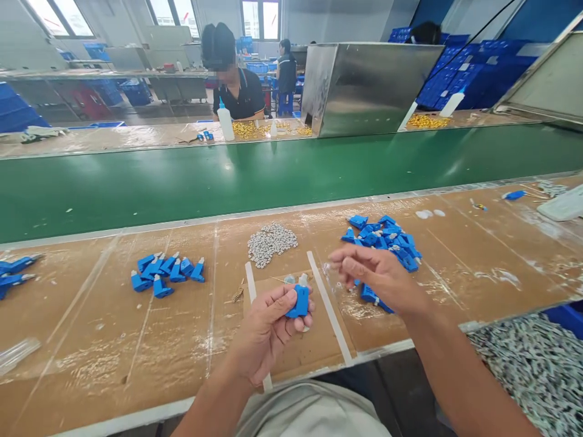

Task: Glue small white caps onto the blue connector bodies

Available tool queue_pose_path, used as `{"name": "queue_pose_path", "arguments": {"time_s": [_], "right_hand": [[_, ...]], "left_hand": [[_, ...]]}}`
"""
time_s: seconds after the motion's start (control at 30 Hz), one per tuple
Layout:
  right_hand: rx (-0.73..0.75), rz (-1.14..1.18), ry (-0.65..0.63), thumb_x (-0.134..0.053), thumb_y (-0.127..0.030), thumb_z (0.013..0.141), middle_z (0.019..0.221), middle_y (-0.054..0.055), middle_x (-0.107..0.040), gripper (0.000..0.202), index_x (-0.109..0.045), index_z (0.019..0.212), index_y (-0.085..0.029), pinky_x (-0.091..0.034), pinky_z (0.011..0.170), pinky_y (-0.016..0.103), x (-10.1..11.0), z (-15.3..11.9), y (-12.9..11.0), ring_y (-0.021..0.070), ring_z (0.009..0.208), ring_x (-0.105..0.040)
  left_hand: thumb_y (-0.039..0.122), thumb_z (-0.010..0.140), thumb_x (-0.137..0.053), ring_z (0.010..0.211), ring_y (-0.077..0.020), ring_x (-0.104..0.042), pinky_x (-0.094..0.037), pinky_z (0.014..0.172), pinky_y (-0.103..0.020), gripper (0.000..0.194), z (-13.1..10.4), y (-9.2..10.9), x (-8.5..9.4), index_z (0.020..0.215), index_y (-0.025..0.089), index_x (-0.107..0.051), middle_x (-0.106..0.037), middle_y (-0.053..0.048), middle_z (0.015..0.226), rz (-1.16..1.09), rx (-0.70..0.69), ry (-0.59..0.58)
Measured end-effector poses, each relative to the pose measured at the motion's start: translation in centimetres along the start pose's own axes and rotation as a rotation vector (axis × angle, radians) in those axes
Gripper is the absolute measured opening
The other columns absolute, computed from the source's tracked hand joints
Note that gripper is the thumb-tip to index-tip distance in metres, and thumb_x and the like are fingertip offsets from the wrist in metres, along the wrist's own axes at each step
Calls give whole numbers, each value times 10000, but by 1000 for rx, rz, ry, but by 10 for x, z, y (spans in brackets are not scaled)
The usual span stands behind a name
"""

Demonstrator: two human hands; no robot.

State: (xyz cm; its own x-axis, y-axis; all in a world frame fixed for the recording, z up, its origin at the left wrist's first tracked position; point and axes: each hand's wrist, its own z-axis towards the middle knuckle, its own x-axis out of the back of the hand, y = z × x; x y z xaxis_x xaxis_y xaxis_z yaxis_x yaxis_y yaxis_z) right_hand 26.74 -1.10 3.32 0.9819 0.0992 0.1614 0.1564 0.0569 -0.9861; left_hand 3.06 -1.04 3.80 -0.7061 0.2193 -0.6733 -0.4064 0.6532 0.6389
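Blue piece (298,301): one, nozzle up, pinched in my left hand (266,328) over the cardboard (314,352); lettering, if any, too small for me to read. Right hand (382,276): fingers loosely curled, grip unclear to me, partly hiding the larger blue pile (387,237). Grey pellets (272,244); green belt (273,173); metal box (378,91), blocking my view behind.

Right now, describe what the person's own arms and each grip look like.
The left grip and right grip are ungloved. No sleeve, watch or bracelet shows on the left forearm or right forearm; pale cloth shows between them.
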Motion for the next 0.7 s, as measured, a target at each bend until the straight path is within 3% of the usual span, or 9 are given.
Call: {"name": "queue_pose_path", "arguments": {"time_s": [0.1, 0.23, 0.5, 0.7], "right_hand": [[-144, -7, 3, -696, -456, 882, 761, 12, -657, 302, -721, 1018, -188, -471, 546, 246, -19, -19, 32, 129, 599, -566], [-166, -86, 42, -716, -429, 860, 850, 30, -663, 283, -714, 1021, -196, -497, 679, 294, -48, -32, 59, 175, 748, -605], [-221, -22, -47, -700, -446, 864, 771, 28, -667, 269, -677, 833, -180, -468, 652, 289, -63, -27, 56, 175, 709, -597], [-51, -361, -10, -637, -367, 934, 742, 18, -615, 210, -689, 816, -201, -390, 595, 294, -69, -28, 50, 160, 630, -512]], "left_hand": [[239, 865, -708, 718, -119, -695, -571, 643, -144, 192, -2, 5, 15, 969, 77, -716, -712, -97, 869, -53, -51, 63], [205, 901, -642, 773, -147, -719, -606, 710, -198, 171, -3, 13, 32, 986, 79, -720, -737, -109, 906, -116, -188, 186], [188, 899, -626, 719, -141, -701, -601, 663, -201, 135, 1, 10, 44, 911, 80, -708, -725, -100, 845, -158, -146, 256], [199, 894, -639, 715, -141, -703, -598, 653, -194, 138, 4, 7, 52, 923, 84, -707, -729, -102, 848, -160, -136, 259]]}}
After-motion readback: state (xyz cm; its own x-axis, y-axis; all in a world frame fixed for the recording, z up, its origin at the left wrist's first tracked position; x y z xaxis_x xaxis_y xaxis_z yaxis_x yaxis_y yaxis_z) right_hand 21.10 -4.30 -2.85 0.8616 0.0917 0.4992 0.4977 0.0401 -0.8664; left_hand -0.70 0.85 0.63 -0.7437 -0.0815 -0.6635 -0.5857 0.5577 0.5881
